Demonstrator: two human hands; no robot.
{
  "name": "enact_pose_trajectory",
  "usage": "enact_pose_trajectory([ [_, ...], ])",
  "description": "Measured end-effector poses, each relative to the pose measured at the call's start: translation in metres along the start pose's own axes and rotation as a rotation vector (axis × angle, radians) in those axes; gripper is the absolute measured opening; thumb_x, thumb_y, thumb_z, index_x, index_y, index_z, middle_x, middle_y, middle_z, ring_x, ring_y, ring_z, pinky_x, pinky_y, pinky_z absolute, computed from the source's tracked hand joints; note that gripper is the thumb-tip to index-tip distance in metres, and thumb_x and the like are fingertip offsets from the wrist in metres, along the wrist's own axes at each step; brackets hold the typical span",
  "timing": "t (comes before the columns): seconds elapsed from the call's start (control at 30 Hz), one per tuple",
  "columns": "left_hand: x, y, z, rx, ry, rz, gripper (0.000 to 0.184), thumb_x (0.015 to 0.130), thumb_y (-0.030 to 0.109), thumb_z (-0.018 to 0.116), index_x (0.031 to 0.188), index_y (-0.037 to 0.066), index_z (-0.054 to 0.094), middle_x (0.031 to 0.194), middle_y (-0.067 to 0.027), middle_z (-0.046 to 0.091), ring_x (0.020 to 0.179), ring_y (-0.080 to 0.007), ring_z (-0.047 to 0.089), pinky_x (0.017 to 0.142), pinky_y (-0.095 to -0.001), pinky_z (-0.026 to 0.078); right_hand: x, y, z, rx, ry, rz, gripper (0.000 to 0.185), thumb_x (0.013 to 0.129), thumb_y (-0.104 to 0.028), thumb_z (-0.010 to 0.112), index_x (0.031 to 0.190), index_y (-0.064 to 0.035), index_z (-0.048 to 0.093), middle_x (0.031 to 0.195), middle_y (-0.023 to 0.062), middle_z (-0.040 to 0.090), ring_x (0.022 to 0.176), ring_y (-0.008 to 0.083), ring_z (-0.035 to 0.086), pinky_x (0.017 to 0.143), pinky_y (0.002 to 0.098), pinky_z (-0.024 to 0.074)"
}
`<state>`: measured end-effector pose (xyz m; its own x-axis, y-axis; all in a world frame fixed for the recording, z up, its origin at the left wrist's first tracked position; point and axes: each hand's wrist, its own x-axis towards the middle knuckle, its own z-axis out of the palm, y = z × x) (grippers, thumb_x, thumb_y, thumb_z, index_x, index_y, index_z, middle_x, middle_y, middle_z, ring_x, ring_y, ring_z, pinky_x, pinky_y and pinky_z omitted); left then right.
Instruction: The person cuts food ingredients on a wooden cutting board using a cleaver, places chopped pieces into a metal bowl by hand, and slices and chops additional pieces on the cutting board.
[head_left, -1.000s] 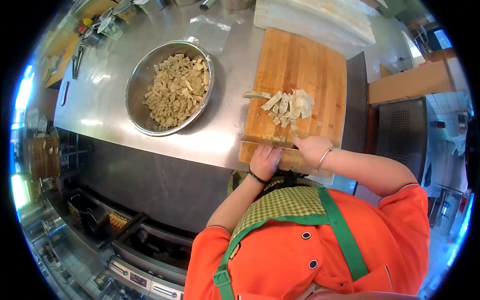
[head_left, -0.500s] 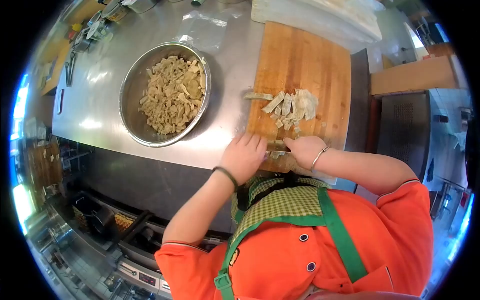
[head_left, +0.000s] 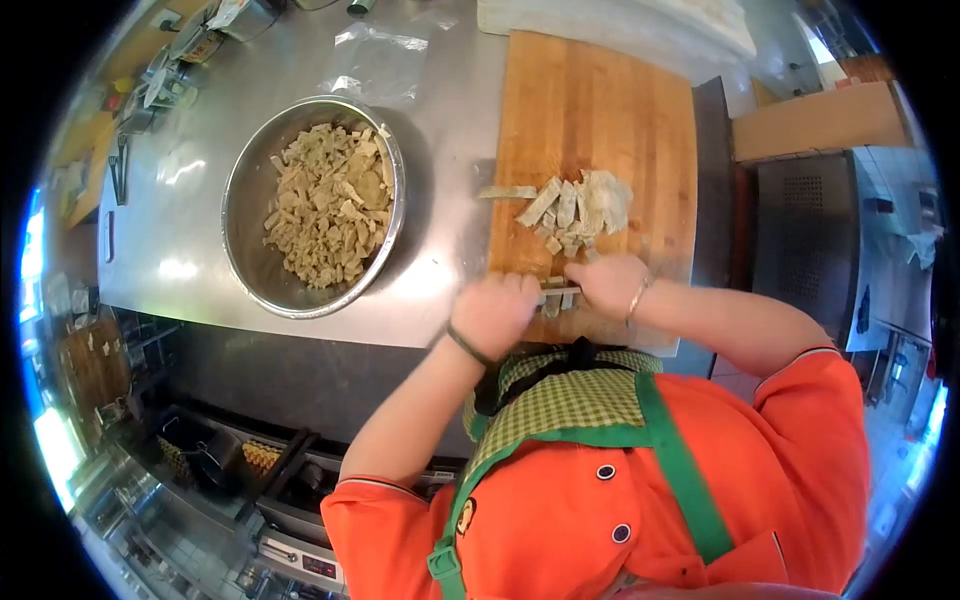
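A knife [head_left: 561,291] lies crosswise over the near part of the wooden cutting board [head_left: 600,110], seen nearly edge-on. My right hand [head_left: 610,286] is closed round its handle end. Curled over the other end of the blade, at the board's left edge, is my left hand [head_left: 493,313]. Small cut pieces lie along the blade between my hands. Just beyond it sits a pile of pale, greyish strips and chunks [head_left: 590,205], with one strip [head_left: 508,192] poking over the board's left edge. A steel bowl [head_left: 237,240] to the left holds many chopped pieces [head_left: 325,210].
Beyond the bowl a clear plastic bag [head_left: 380,62] lies flat on the steel table [head_left: 180,235]. Containers [head_left: 170,90] and tongs [head_left: 119,170] are at the far left. A white block or slab [head_left: 620,22] borders the board's far edge. Cooking equipment [head_left: 230,455] stands lower left.
My left hand has moved from the near side of the blade to its left end and closed there. The view has shifted, and the bowl appears lower and further left.
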<state>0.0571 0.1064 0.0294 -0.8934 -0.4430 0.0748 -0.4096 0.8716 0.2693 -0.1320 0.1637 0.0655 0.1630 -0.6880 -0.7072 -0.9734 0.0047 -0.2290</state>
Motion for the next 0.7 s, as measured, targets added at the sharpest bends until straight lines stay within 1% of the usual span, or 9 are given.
enact_pose_trajectory([
  [0.03,0.005,-0.004,0.001,-0.006,-0.082,-0.022,0.012,0.076,0.019,0.054,0.070,0.011,0.048,0.062,-0.0048,0.054,0.058,-0.0223,0.057,0.051,-0.0349,0.045,0.002,0.002,-0.006,0.036,0.040,-0.013,0.021,0.077,-0.013,0.052,0.098,-0.0082,0.051,0.080,0.0155,0.063,0.075,0.0326,0.062,0.060,0.0440,0.0484],
  [0.07,0.010,-0.012,0.000,-0.132,-0.020,-0.040,0.016,0.079,0.023,0.055,0.070,0.011,0.050,0.060,-0.0066,0.056,0.057,-0.0248,0.057,0.051,-0.0369,0.045,-0.002,0.002,-0.007,0.036,0.050,-0.016,0.021,0.077,-0.013,0.052,0.098,-0.0082,0.051,0.080,0.0155,0.063,0.075,0.0326,0.062,0.060,0.0440,0.0484],
  [0.17,0.011,-0.011,-0.017,-0.128,-0.046,-0.040,0.017,0.077,0.023,0.058,0.070,0.010,0.050,0.060,-0.0072,0.056,0.058,-0.0255,0.057,0.051,-0.0374,0.045,-0.009,0.000,-0.012,0.035,0.162,-0.043,0.019,0.077,-0.013,0.053,0.096,-0.0079,0.052,0.077,0.0146,0.063,0.073,0.0325,0.062,0.060,0.0442,0.0483],
  [0.23,0.007,-0.004,-0.022,-0.072,0.005,-0.021,0.016,0.077,0.022,0.059,0.071,0.010,0.049,0.060,-0.0067,0.055,0.058,-0.0251,0.057,0.052,-0.0367,0.045,-0.020,-0.003,-0.010,0.080,0.209,-0.025,0.017,0.077,-0.013,0.053,0.094,-0.0075,0.052,0.074,0.0142,0.063,0.071,0.0325,0.062,0.060,0.0442,0.0482],
  [0.27,0.005,-0.001,-0.026,-0.067,0.003,-0.020,0.016,0.077,0.022,0.059,0.071,0.010,0.049,0.060,-0.0067,0.055,0.058,-0.0251,0.057,0.052,-0.0367,0.045,-0.026,-0.004,-0.012,0.083,0.213,-0.026,0.017,0.077,-0.013,0.053,0.094,-0.0075,0.052,0.074,0.0142,0.063,0.071,0.0325,0.062,0.060,0.0442,0.0482],
  [0.33,0.002,0.011,-0.040,-0.026,-0.018,0.030,0.006,0.074,0.014,0.053,0.071,0.011,0.049,0.063,-0.0041,0.055,0.060,-0.0222,0.058,0.055,-0.0337,0.047,-0.040,-0.006,-0.014,0.016,0.147,-0.032,0.015,0.078,-0.012,0.051,0.093,-0.0074,0.052,0.071,0.0140,0.063,0.069,0.0329,0.062,0.059,0.0442,0.0481],
  [0.47,-0.004,0.013,-0.027,-0.033,0.009,0.044,0.005,0.073,0.014,0.053,0.071,0.011,0.049,0.063,-0.0034,0.054,0.060,-0.0209,0.057,0.054,-0.0327,0.047,-0.036,-0.004,0.007,-0.004,0.187,-0.049,0.016,0.079,-0.012,0.049,0.093,-0.0074,0.054,0.073,0.0148,0.063,0.070,0.0325,0.063,0.060,0.0436,0.0485],
  [0.53,-0.004,0.010,-0.018,-0.068,0.016,0.046,0.014,0.076,0.021,0.059,0.074,0.012,0.049,0.062,-0.0042,0.053,0.058,-0.0229,0.056,0.052,-0.0354,0.045,-0.031,-0.004,0.010,-0.010,0.154,-0.047,0.017,0.079,-0.012,0.049,0.093,-0.0056,0.055,0.074,0.0152,0.064,0.071,0.0326,0.063,0.061,0.0430,0.0491],
  [0.7,-0.012,0.004,-0.008,-0.103,0.023,0.033,0.012,0.074,0.018,0.059,0.075,0.011,0.049,0.066,-0.0040,0.054,0.061,-0.0224,0.056,0.053,-0.0344,0.045,-0.033,-0.015,-0.001,0.011,0.126,-0.060,0.017,0.079,-0.011,0.047,0.091,-0.0032,0.055,0.074,0.0161,0.064,0.071,0.0325,0.063,0.060,0.0428,0.0495],
])
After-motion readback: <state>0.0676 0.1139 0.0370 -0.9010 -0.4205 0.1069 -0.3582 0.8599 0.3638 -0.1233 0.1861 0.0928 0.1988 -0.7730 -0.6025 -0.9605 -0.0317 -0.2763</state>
